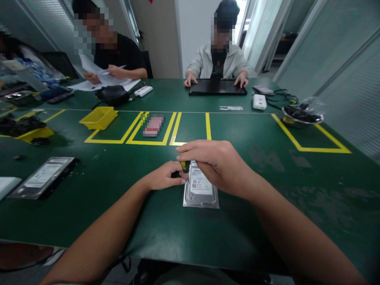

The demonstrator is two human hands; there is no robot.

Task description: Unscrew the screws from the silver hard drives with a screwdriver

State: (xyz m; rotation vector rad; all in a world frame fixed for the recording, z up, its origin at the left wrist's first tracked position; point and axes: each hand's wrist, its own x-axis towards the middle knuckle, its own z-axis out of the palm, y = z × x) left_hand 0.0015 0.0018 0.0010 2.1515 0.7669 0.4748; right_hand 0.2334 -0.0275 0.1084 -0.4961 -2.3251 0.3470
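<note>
A silver hard drive (198,190) with a white printed label lies flat on the green table in front of me. My right hand (221,164) reaches over its far part, fingers closed round the yellow-and-black handle of a screwdriver (185,165). The handle stands roughly upright over the drive's left edge, its tip hidden. At that same edge is my left hand (168,175), thumb and fingers bent together against the drive, close below the screwdriver handle. My right hand covers the drive's far right corner.
Another hard drive (47,176) lies to the left, beside a white object (8,185). Beyond are a yellow bin (99,118), a phone (153,126), yellow tape outlines and a metal bowl (303,116) of dark parts. Two people sit opposite, one with papers (103,79), one touching a black panel (218,87).
</note>
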